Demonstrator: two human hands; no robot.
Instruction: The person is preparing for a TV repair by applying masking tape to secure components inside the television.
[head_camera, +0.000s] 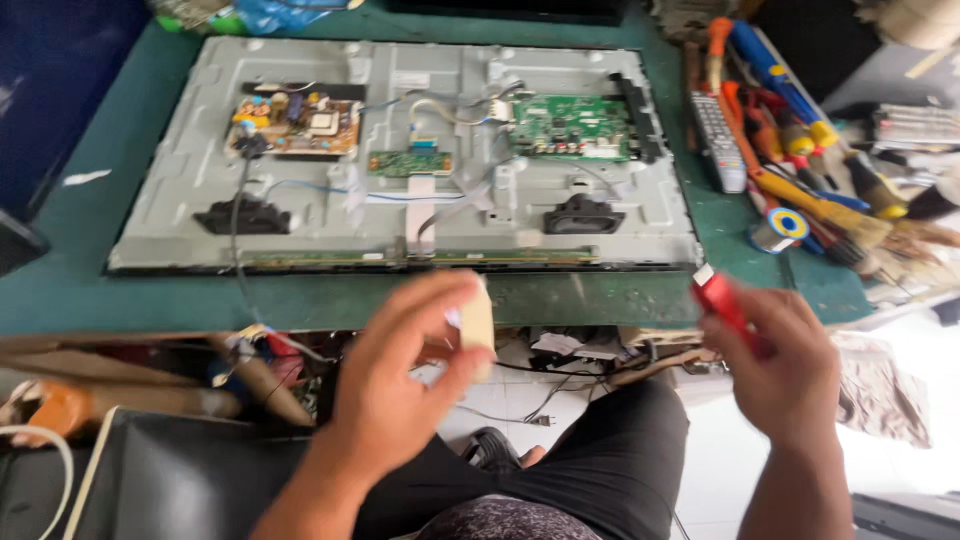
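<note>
Below the green tabletop, seen from the head camera, the left hand pinches a small cream block between thumb and fingers. Well apart, the right hand grips a red tool. Beyond both lies an opened flat-screen panel with circuit boards.

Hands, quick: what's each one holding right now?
Left hand: closed on a small cream-coloured block, blurred.
Right hand: closed on a red tool, blurred.
</note>
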